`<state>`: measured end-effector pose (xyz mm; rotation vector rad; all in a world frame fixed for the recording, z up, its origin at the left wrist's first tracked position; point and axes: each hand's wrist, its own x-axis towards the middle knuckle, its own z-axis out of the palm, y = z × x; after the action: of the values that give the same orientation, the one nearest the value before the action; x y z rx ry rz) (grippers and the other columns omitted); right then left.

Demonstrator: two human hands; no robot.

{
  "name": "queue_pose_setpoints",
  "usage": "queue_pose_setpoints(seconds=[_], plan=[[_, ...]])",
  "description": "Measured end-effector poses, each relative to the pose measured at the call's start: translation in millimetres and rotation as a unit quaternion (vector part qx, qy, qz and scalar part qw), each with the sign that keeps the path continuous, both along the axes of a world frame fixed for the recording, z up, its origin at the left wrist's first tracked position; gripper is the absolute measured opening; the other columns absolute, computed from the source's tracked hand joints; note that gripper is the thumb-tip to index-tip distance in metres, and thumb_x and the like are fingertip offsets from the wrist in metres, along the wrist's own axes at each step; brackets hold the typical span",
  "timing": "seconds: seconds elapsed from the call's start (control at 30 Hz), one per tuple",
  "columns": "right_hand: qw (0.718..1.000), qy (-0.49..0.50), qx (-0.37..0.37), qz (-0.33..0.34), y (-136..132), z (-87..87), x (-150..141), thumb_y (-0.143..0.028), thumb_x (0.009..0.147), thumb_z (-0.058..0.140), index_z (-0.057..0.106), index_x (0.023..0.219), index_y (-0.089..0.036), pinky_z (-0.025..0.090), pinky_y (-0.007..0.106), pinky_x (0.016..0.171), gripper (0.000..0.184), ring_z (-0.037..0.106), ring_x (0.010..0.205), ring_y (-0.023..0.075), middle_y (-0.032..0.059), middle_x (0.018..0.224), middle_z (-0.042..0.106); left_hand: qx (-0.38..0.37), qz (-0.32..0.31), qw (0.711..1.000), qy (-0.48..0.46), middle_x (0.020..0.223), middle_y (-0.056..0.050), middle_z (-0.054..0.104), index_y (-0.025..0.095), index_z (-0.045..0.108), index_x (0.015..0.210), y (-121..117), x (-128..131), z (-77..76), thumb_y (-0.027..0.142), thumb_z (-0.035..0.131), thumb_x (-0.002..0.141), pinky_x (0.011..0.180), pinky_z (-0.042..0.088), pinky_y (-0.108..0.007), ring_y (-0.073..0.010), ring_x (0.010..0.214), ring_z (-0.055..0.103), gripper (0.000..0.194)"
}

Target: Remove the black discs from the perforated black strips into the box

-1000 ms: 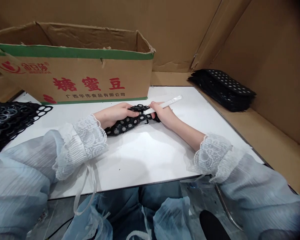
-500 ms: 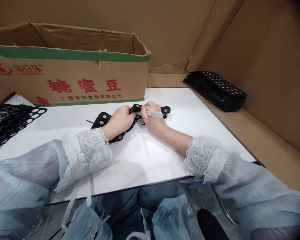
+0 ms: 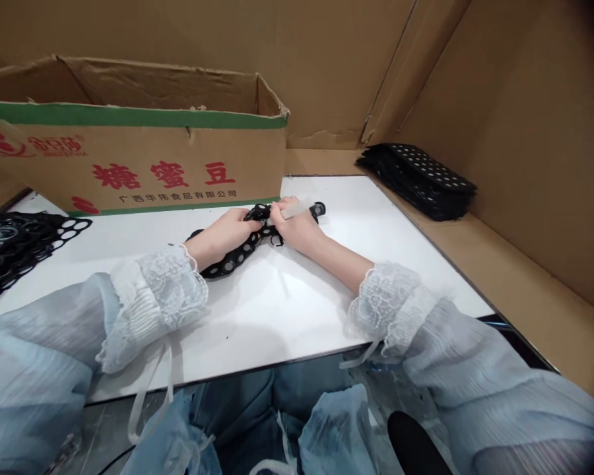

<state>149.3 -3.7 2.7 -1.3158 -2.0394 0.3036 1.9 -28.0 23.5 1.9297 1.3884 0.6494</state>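
Over the middle of the white tabletop, my left hand (image 3: 222, 234) is closed on a black strip of sheet material (image 3: 231, 262) dotted with round holes. The strip looks bunched and runs from under my left palm to the right. My right hand (image 3: 299, 229) grips a slim, whitish, pen-like tool (image 3: 296, 209), its handle slanting up to the right. The tool's tip is hidden by my fingers, close to the strip beside my left thumb. A short end of the strip shows past my right knuckles, and a small black curl hangs below my fingers.
A large open cardboard box (image 3: 163, 155) stands behind my hands. At the left lies a pile of black sheets with ring-shaped holes (image 3: 20, 247). A stack of black dotted pieces (image 3: 420, 179) rests on the cardboard at the right. Cardboard walls (image 3: 336, 66) rise behind.
The tool's handle has tilted upward, from nearly level to slanting. More of the strip's holed edge shows below my left hand. The whole view has shifted slightly.
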Motion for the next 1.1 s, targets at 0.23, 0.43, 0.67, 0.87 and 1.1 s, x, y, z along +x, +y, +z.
queue_pose_setpoints(seconds=[0.23, 0.43, 0.67, 0.87, 1.1], plan=[[0.971, 0.087, -0.176, 0.137, -3.1, 16.0, 28.1, -0.029, 0.080, 0.034, 0.038, 0.049, -0.017, 0.033, 0.024, 0.054, 0.034, 0.043, 0.054, 0.0098, -0.0006, 0.056, 0.046, 0.076, 0.008, 0.995, 0.066, 0.096, -0.007, 0.061, 0.013, 0.056, 0.094, 3.3, -3.5, -2.3, 0.033, 0.042, 0.075, 0.077, 0.040, -0.031, -0.0217, 0.084, 0.054, 0.032], [0.977, 0.070, -0.129, 0.156, -2.1, 13.2, 26.0, -0.023, 0.078, 0.036, 0.041, 0.047, -0.017, 0.037, 0.024, 0.064, 0.032, 0.047, 0.062, 0.0109, 0.0009, 0.062, 0.049, -0.031, -0.062, 0.992, 0.108, 0.066, -0.001, 0.058, 0.016, 0.057, 0.073, 4.7, -9.2, 11.0, 0.040, 0.052, 0.068, 0.053, 0.035, -0.025, -0.0159, 0.058, 0.050, 0.026], [0.980, 0.054, -0.079, 0.175, -2.7, 9.4, 25.1, -0.022, 0.079, 0.038, 0.042, 0.043, -0.017, 0.037, 0.026, 0.075, 0.036, 0.050, 0.074, 0.0133, 0.0033, 0.070, 0.053, -0.081, -0.061, 0.989, 0.110, 0.063, -0.001, 0.057, 0.018, 0.054, 0.063, 2.5, -8.0, 18.4, 0.038, 0.056, 0.063, 0.050, 0.032, -0.026, -0.0165, 0.055, 0.050, 0.020], [0.977, 0.075, -0.102, 0.172, -4.0, 9.4, 25.9, -0.026, 0.081, 0.038, 0.045, 0.046, -0.017, 0.039, 0.029, 0.073, 0.037, 0.049, 0.072, 0.0131, 0.0041, 0.076, 0.054, -0.124, -0.058, 0.990, 0.046, 0.074, -0.002, 0.063, 0.019, 0.059, 0.070, 3.4, -10.5, 13.2, 0.039, 0.056, 0.062, 0.055, 0.036, -0.026, -0.0192, 0.064, 0.055, 0.021], [0.991, -0.013, -0.002, 0.136, -0.3, -3.1, 18.7, -0.028, 0.083, 0.038, 0.049, 0.056, -0.017, 0.032, 0.035, 0.080, 0.031, 0.045, 0.089, 0.0185, 0.0052, 0.083, 0.053, -0.101, -0.035, 0.993, 0.040, 0.073, -0.003, 0.062, 0.018, 0.059, 0.067, 3.9, -9.1, 8.8, 0.036, 0.055, 0.064, 0.059, 0.036, -0.027, -0.0192, 0.066, 0.054, 0.018]])
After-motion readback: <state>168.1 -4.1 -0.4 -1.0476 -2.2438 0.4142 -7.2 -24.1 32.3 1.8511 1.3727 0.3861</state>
